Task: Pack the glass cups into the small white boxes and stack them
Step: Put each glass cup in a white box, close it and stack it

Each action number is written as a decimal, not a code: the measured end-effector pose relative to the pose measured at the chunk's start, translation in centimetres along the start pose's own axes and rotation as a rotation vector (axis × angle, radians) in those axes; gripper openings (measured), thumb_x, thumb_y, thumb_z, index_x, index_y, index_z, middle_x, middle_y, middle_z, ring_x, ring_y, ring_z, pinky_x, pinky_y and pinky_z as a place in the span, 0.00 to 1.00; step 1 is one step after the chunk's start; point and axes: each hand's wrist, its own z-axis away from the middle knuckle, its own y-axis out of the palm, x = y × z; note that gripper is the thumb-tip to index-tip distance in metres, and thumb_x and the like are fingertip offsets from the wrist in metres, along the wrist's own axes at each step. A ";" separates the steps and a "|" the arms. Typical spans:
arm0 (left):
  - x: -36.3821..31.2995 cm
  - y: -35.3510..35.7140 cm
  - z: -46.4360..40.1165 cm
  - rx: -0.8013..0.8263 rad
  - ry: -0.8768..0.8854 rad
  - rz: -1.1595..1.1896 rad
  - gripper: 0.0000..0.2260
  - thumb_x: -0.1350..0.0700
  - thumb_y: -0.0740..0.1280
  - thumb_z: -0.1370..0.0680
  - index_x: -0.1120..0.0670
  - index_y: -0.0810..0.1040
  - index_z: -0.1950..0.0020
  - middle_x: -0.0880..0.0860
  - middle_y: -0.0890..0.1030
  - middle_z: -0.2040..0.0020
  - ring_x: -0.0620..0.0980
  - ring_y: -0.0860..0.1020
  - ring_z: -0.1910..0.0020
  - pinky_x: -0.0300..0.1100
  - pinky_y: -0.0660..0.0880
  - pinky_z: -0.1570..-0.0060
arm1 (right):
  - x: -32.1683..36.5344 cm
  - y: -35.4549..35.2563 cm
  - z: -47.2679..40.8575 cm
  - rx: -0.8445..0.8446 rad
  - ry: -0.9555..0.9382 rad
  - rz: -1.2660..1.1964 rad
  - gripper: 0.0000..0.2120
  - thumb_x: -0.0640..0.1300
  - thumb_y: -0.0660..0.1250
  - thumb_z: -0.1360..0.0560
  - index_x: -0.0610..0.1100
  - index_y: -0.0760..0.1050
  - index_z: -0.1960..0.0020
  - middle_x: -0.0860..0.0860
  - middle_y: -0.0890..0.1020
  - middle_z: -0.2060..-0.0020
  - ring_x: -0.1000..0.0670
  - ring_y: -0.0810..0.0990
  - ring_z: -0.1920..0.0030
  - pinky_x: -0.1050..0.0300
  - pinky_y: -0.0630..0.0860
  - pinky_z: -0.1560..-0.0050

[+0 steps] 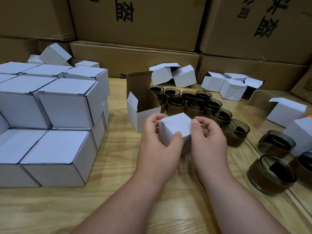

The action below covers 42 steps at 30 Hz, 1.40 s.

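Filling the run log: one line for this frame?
step: closed box in hand | left hand: holds small white box | right hand: pinches it | open box: behind | stack: left

A small closed white cardboard box [175, 127] sits tilted above the bench. Behind it stands an open white box [143, 114] with its brown flap up. Smoky dark glass cups [194, 103] cluster to the right; closed white boxes [55, 115] are stacked left.

Rotated black Chinese characters, one reading 泰, are printed on the brown cartons [138, 22] behind the table.
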 end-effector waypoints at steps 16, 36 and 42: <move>-0.3 -0.4 0.0 0.042 -0.094 0.075 0.19 0.50 0.61 0.31 0.33 0.69 0.42 0.36 0.78 0.46 0.38 0.78 0.47 0.38 0.75 0.52 | 0.0 0.3 0.7 0.120 -0.026 0.035 0.05 0.50 0.69 0.25 0.54 0.79 0.49 0.62 0.84 0.56 0.63 0.80 0.61 0.69 0.74 0.65; -1.2 -1.0 0.1 0.086 -0.184 0.082 0.18 0.49 0.57 0.30 0.37 0.74 0.42 0.42 0.78 0.42 0.44 0.75 0.41 0.47 0.75 0.41 | 2.2 -1.3 1.4 0.477 0.017 0.115 0.30 0.55 0.69 0.32 0.69 0.68 0.31 0.77 0.76 0.50 0.72 0.76 0.50 0.67 0.71 0.52; -1.5 -1.6 0.0 0.185 -0.266 0.171 0.15 0.48 0.58 0.29 0.33 0.76 0.47 0.39 0.76 0.43 0.40 0.73 0.44 0.37 0.70 0.55 | 2.5 -3.1 1.4 0.587 -0.094 0.262 0.40 0.38 0.79 0.32 0.72 0.68 0.33 0.75 0.77 0.47 0.71 0.77 0.45 0.78 0.73 0.55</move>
